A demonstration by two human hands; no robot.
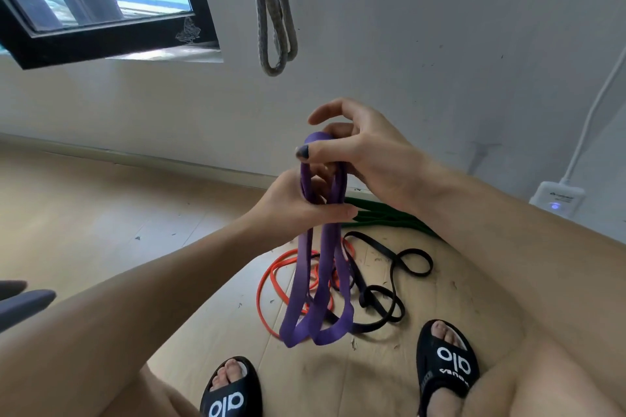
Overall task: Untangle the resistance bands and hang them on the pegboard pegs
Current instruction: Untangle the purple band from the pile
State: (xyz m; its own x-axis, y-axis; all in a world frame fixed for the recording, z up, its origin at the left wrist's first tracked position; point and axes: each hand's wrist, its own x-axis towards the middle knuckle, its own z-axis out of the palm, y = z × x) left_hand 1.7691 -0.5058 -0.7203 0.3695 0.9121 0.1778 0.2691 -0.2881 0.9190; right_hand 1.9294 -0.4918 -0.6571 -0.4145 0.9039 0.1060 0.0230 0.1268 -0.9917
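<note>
Both hands' grips pinch the purple band (321, 247): right hand (366, 159) above, left hand (298, 203) below.

A pale wooden floor (101, 213) is stretching out to the white wall and carrying a loose heap of bands. An orange band (271, 284) is lying in wide loops at the left of the heap, a black band (396, 267) is curling in several loops to its right and crossing over it, and a green band (382, 217) is lying bunched nearest the wall. Two feet in black slides, the left (230, 393) and the right (447, 362), are standing on the floor at the near side of the heap, and small dark specks are lying scattered over the boards.
</note>
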